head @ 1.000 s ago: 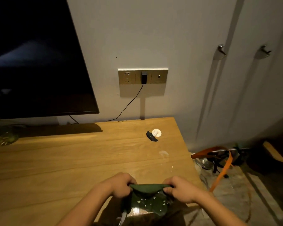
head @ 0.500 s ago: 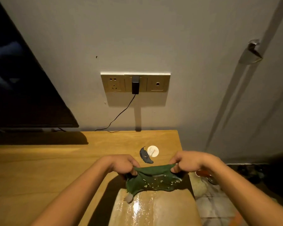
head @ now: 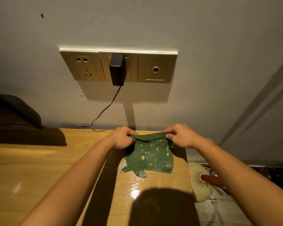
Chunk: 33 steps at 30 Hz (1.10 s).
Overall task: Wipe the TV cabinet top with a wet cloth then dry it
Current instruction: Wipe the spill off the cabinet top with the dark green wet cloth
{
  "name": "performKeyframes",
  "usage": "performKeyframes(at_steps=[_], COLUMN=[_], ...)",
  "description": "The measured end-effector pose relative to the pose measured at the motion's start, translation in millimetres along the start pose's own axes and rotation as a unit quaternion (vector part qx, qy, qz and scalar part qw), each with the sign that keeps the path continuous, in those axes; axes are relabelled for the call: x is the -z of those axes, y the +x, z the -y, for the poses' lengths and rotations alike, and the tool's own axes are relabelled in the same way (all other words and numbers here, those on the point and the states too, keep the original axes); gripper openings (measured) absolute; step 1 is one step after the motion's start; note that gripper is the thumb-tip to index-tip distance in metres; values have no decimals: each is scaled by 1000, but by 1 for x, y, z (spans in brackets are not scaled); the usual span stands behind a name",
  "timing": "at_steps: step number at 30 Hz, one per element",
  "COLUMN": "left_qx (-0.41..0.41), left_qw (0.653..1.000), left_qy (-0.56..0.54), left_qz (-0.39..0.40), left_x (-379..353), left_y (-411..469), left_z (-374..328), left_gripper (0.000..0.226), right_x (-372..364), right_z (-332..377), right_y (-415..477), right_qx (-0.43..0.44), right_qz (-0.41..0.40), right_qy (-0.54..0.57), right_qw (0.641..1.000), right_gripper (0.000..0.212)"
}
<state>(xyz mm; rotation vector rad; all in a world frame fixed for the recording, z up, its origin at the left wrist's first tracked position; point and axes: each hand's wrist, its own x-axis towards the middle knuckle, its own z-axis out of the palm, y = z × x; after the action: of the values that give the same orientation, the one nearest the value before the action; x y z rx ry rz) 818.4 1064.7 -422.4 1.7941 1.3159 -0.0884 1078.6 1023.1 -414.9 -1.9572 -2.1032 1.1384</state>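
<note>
Both hands, left hand [head: 122,139] and right hand [head: 180,136], pinching the wet green cloth [head: 151,156] near the cabinet top [head: 39,163] back edge; risk of splashing the wall socket [head: 118,66].

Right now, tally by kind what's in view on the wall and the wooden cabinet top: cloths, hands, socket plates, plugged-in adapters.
Green patterned cloth: 1
Bare hands, left hand and right hand: 2
Brass-coloured wall socket plates: 3
Black plug-in adapter: 1
Total: 7
</note>
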Motion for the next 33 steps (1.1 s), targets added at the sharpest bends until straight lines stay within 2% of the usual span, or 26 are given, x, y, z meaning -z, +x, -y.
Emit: performKeyframes(at_steps=[3, 6, 9, 11, 15, 19, 27, 33], left_qx=[-35, -87, -154, -161, -160, -118, -110, -121], left_qw=[996, 981, 961, 949, 939, 919, 929, 941], left_qy=[28, 108, 210, 262, 284, 349, 323, 288], left_qz=[-74, -139, -94, -69, -112, -142, -146, -131], left_x=[-8, -24, -50, -65, -86, -101, -66, -59], left_y=[6, -1, -19, -28, -34, -22, 43, 41], left_z=[4, 10, 31, 46, 48, 37, 13, 17], left_gripper=[39, 41, 47, 55, 59, 58, 53, 54], right_x=[-4, -14, -43, -65, -103, -121, -76, -83], right_z=[-11, -16, -21, -25, -18, -6, -18, -25], right_y=[-1, -10, -34, -51, -54, -37, 19, 19], right_qx=[24, 41, 65, 64, 36, 6, 9, 19], right_qz=[-63, -100, -86, -56, -78, -59, -106, -125], right_qy=[9, -27, -68, -77, -89, -137, -172, -182], right_qw=[998, 994, 992, 993, 992, 989, 979, 975], right_gripper=[33, 34, 31, 37, 57, 58, 58, 57])
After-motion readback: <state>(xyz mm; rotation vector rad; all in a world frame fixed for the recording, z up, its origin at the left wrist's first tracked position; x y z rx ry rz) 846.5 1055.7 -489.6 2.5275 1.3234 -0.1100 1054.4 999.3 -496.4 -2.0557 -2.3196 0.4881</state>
